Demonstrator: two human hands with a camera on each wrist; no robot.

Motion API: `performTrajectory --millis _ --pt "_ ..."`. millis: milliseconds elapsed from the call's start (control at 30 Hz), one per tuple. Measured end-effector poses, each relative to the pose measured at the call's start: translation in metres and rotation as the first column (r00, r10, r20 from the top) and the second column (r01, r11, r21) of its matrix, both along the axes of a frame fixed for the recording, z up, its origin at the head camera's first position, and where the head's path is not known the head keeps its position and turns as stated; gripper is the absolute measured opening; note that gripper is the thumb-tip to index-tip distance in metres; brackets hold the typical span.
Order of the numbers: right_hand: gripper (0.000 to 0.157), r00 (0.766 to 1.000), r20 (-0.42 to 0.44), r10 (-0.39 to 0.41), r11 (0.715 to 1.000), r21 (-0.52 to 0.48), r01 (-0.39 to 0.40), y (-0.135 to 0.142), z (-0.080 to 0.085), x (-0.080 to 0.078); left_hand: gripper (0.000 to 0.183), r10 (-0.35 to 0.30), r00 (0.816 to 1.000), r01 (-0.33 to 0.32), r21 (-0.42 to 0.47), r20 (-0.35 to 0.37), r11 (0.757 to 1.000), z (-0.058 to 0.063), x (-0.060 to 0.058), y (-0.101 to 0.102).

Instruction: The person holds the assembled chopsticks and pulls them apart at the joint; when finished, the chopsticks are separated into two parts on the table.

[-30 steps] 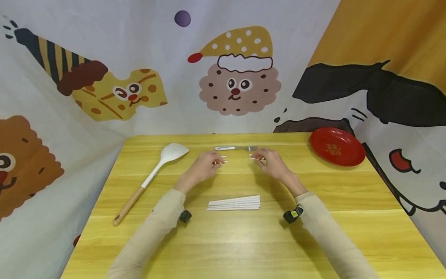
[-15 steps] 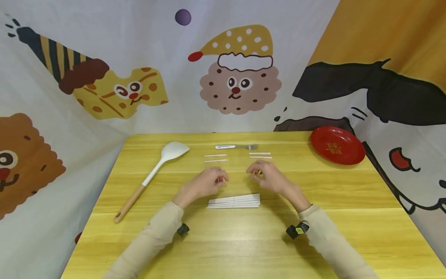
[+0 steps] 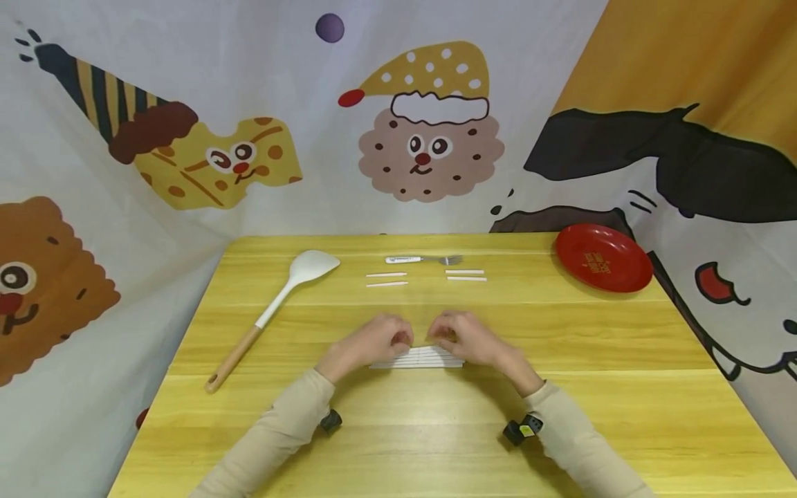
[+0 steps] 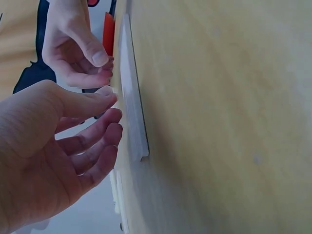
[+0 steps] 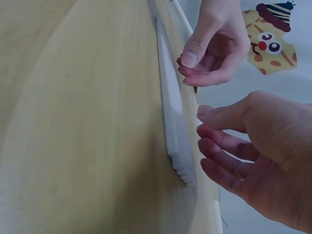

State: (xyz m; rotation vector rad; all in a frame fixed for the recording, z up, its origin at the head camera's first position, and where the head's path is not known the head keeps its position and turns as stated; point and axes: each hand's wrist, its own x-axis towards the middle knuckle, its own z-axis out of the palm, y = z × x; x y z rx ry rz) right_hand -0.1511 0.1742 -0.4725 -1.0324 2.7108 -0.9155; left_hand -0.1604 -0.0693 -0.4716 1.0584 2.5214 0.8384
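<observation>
A bundle of thin white sticks (image 3: 426,360) lies side by side on the wooden table, its ends partly covered by my hands in the head view. My left hand (image 3: 373,340) hovers over the left end with fingers loosely bent. Over the right end is my right hand (image 3: 473,339), bent much the same way. Both wrist views show a gap between the fingertips and the white sticks (image 4: 131,92), with nothing visible in either hand. Farther back, two thin sticks (image 3: 387,283) lie at left and two shorter-looking white sticks (image 3: 466,279) at right.
A fork (image 3: 429,260) with a white handle lies near the back edge. At left is a white spatula (image 3: 274,308) with a wooden handle. The red plate (image 3: 629,270) sits at the back right corner. Behind the table (image 3: 423,443) hangs a cartoon-printed cloth (image 3: 330,159).
Both hands have left the two back pairs of sticks, which now lie on the table. They have come nearer to me, over the ends of the white stick bundle.
</observation>
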Motion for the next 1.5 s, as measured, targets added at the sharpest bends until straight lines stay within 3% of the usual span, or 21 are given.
performTrajectory --millis 300,767,1100,1267,1500 --pt "0.014 0.998 0.057 0.001 1.000 -0.015 0.000 -0.003 -0.010 0.001 0.014 0.010 1.000 -0.009 -0.025 0.015 1.000 -0.004 0.003 0.002" --pt "0.010 1.000 -0.020 0.006 1.000 -0.012 -0.007 -0.005 -0.018 0.000 0.015 0.036 0.998 -0.036 -0.017 0.046 0.999 -0.011 -0.002 0.001" --pt "0.012 0.997 -0.072 0.029 0.999 -0.039 -0.032 -0.008 -0.023 -0.001 0.014 0.070 0.997 -0.070 -0.033 -0.008 0.997 -0.010 -0.004 0.003" --pt "0.016 0.996 -0.094 0.006 1.000 -0.027 -0.009 -0.010 -0.018 -0.004 0.009 0.091 0.996 -0.091 -0.018 -0.018 0.996 -0.007 -0.005 0.003" --pt "0.016 0.980 -0.198 -0.022 0.999 -0.039 0.014 -0.014 -0.005 -0.009 0.009 0.116 0.980 -0.099 0.106 -0.163 0.989 -0.002 -0.008 0.003"
